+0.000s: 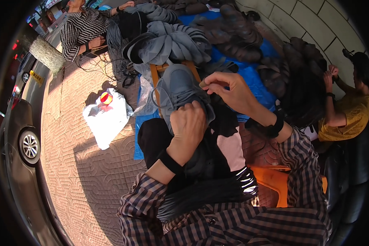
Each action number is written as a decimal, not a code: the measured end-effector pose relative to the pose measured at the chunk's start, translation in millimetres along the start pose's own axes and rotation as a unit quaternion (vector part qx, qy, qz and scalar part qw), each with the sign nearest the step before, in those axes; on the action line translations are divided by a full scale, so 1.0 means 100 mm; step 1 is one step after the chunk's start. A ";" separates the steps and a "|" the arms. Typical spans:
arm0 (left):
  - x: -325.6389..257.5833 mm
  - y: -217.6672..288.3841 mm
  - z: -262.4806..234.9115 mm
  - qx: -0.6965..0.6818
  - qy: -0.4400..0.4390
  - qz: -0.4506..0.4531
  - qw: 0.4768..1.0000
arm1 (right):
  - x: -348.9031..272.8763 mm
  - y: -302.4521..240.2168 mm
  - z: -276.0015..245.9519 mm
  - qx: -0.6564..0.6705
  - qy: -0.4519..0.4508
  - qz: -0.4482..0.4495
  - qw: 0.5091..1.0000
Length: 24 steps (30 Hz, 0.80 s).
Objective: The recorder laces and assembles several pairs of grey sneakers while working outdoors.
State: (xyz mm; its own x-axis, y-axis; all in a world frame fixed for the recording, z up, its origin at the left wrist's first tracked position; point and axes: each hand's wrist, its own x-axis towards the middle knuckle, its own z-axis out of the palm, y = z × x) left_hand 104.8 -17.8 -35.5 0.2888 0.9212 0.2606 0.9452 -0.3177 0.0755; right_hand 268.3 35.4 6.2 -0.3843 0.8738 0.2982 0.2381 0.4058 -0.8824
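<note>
A grey lace-up shoe (pixel 177 80) rests toe-away in front of me on a wooden stand (pixel 155 78). Grey laces (pixel 184 97) cross its front, and a loose loop bows out on its left side. Over the shoe's opening, my left hand (pixel 188 125) is closed in a fist, its fingertips hidden. My right hand (pixel 229 90) is raised at the shoe's right side with thumb and forefinger pinched; a small beige cover sits at the fingertip. Whatever lies in that pinch is too thin to see. Across my lap runs a bundle of dark laces (pixel 205 197).
Piles of grey shoes (pixel 172 41) and brown ones (pixel 229 33) lie beyond on a blue tarp (pixel 250 82). A white plastic bag (pixel 108 119) is on the paving. An orange stool (pixel 270 180) stands at right. Co-workers in striped (pixel 86 30) and yellow (pixel 344 119) tops sit nearby.
</note>
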 end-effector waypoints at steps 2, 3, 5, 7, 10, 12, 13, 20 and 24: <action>-0.06 0.02 -0.03 0.037 0.042 0.048 0.997 | -0.02 -0.01 -0.02 -0.001 0.004 -0.022 1.000; -0.16 0.02 -0.04 0.026 0.009 0.080 0.996 | -0.06 -0.05 -0.01 -0.015 0.008 -0.012 1.000; -0.58 0.09 -0.04 -0.005 -0.040 0.193 0.980 | -0.13 -0.05 0.01 -0.044 0.013 -0.011 0.999; -0.90 0.11 -0.16 -0.015 -0.161 0.247 0.955 | -0.17 -0.04 0.09 -0.057 -0.005 -0.030 0.998; -0.85 0.09 -0.49 -0.102 -0.184 0.284 0.935 | -0.13 -0.09 0.15 -0.028 -0.005 -0.012 1.000; -0.99 0.18 -0.55 -0.147 -0.246 0.288 0.914 | -0.17 -0.14 0.19 -0.007 -0.009 0.034 0.999; -1.11 0.20 -0.48 -0.189 -0.324 0.305 0.876 | -0.11 -0.13 0.23 -0.040 -0.018 -0.023 0.999; -1.13 -0.11 -0.55 -0.237 -0.263 0.049 0.934 | -0.41 0.01 0.09 -0.059 0.017 -0.062 0.996; -0.53 -0.42 -0.35 -0.284 0.161 0.002 0.945 | -0.46 -0.20 0.38 -0.039 -0.045 0.037 0.998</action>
State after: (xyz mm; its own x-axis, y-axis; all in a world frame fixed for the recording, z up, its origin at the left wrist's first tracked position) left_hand 44.9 -61.5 -19.1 0.1438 0.8325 0.5350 0.6835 -0.4745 0.5547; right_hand 246.9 -23.3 -3.4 -0.4408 0.8760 0.1958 0.3361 0.3634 -0.8689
